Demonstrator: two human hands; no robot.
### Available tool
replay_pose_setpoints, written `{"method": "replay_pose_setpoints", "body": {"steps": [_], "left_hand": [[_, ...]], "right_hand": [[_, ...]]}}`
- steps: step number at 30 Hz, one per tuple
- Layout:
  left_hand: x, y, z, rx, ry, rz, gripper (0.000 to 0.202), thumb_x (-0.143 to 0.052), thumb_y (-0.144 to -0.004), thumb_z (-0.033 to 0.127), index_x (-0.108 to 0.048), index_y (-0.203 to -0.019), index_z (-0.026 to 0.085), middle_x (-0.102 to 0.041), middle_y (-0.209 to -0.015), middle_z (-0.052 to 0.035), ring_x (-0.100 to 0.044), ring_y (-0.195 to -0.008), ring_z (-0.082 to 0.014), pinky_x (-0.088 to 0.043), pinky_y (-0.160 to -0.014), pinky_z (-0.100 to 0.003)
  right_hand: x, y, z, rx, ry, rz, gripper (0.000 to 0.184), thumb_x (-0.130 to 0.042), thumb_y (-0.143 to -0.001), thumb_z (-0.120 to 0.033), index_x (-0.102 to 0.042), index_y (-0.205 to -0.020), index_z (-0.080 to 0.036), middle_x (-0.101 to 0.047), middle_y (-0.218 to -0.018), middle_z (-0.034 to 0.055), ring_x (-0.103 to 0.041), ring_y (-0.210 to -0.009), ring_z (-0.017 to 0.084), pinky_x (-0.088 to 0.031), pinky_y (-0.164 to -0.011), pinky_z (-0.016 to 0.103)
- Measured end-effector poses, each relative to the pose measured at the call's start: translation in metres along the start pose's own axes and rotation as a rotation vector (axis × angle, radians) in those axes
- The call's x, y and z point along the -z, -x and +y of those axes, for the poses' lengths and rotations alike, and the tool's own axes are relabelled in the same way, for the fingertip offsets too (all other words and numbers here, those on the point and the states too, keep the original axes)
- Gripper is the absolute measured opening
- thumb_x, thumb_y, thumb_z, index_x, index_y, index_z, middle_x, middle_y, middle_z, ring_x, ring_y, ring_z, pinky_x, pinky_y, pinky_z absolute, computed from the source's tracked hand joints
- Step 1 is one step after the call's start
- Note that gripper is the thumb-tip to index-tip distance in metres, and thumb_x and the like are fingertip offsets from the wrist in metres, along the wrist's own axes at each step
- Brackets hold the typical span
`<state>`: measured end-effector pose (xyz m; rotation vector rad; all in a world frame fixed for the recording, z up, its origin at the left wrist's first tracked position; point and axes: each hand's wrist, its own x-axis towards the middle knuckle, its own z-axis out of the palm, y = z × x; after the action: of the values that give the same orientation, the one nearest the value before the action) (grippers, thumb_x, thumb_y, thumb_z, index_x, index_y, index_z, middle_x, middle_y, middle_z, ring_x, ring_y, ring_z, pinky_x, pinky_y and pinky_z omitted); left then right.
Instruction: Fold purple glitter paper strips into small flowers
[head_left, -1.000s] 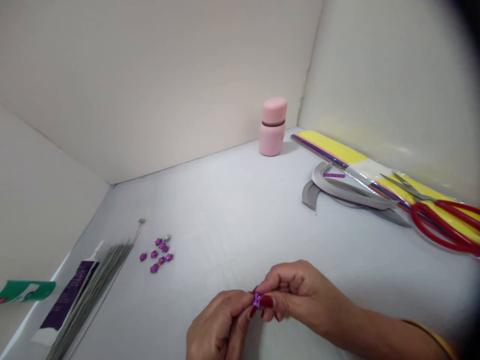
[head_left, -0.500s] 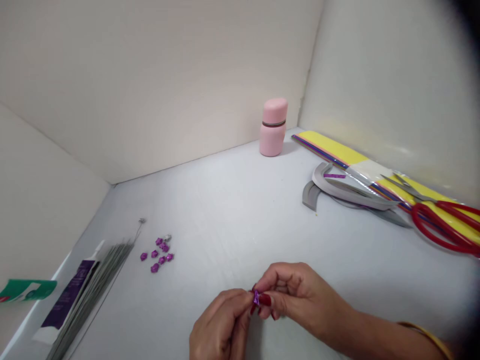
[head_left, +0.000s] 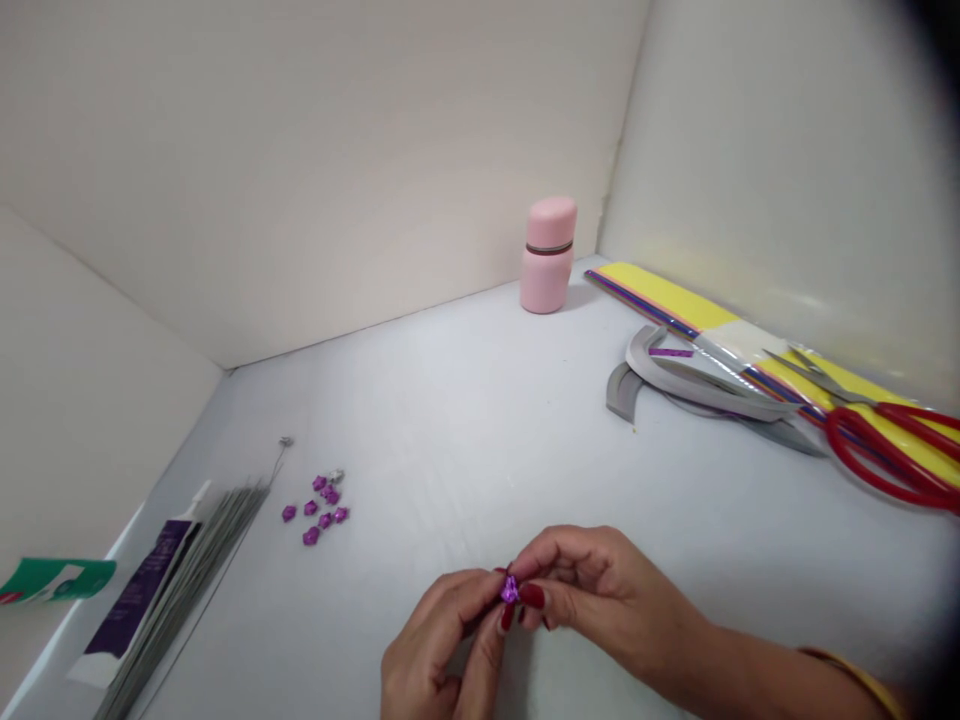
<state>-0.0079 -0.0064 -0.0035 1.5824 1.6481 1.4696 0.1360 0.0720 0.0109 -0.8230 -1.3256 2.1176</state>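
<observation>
Low in the middle of the view, my left hand [head_left: 442,650] and my right hand [head_left: 600,595] meet fingertip to fingertip. Both pinch one tiny shiny purple folded paper piece [head_left: 511,589] between thumbs and forefingers, just above the white table [head_left: 465,420]. Several similar small purple pieces [head_left: 319,507] lie in a loose cluster on the table to the left, well apart from my hands.
A pink bottle [head_left: 548,255] stands in the far corner. At right lie red-handled scissors [head_left: 885,440], grey curved paper strips [head_left: 675,380] and a yellow pack of coloured strips [head_left: 675,295]. A bundle of thin grey wires in a packet [head_left: 172,590] lies at left. White walls enclose the table.
My hands have turned the purple piece slightly between the fingertips and shifted it a little left and up. Everything on the table stays where it was.
</observation>
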Motion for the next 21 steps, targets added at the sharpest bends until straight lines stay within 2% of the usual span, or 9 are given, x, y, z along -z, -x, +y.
{"method": "replay_pose_setpoints", "body": {"steps": [10, 13, 16, 21], "left_hand": [[0.002, 0.000, 0.000, -0.067, -0.009, -0.061, 0.023, -0.055, -0.082, 0.014, -0.066, -0.099, 0.027, -0.069, -0.090, -0.0008, -0.064, -0.081, -0.0114, -0.048, -0.073, -0.016], [0.003, -0.002, 0.001, -0.052, 0.031, -0.094, 0.025, -0.055, -0.082, 0.012, -0.065, -0.098, 0.027, -0.069, -0.089, 0.0001, -0.064, -0.082, -0.0104, -0.047, -0.074, -0.014], [0.003, -0.002, 0.005, -0.014, 0.057, -0.081, 0.023, -0.056, -0.080, 0.012, -0.065, -0.096, 0.027, -0.070, -0.087, 0.0022, -0.065, -0.080, -0.0097, -0.048, -0.073, -0.014], [0.002, 0.000, 0.010, 0.118, 0.040, 0.008, 0.016, -0.062, -0.077, 0.017, -0.066, -0.088, 0.027, -0.074, -0.077, 0.0043, -0.068, -0.069, -0.0096, -0.051, -0.064, -0.012]], "right_hand": [[0.002, 0.002, -0.005, 0.176, 0.383, 0.059, 0.014, -0.059, -0.079, -0.024, -0.067, -0.073, -0.014, -0.066, -0.065, 0.0043, -0.060, -0.061, 0.013, -0.047, -0.058, 0.023], [0.000, 0.002, -0.003, 0.150, 0.305, 0.067, 0.012, -0.059, -0.079, -0.025, -0.064, -0.083, -0.015, -0.066, -0.068, 0.0036, -0.060, -0.062, 0.013, -0.049, -0.059, 0.023], [0.000, 0.002, 0.000, 0.138, 0.257, 0.052, 0.018, -0.058, -0.080, -0.027, -0.063, -0.094, -0.016, -0.066, -0.071, 0.0036, -0.060, -0.064, 0.013, -0.049, -0.060, 0.024], [0.001, 0.002, -0.003, 0.113, 0.250, 0.025, 0.017, -0.060, -0.079, -0.029, -0.068, -0.082, -0.014, -0.065, -0.064, 0.0031, -0.059, -0.060, 0.012, -0.049, -0.059, 0.024]]}}
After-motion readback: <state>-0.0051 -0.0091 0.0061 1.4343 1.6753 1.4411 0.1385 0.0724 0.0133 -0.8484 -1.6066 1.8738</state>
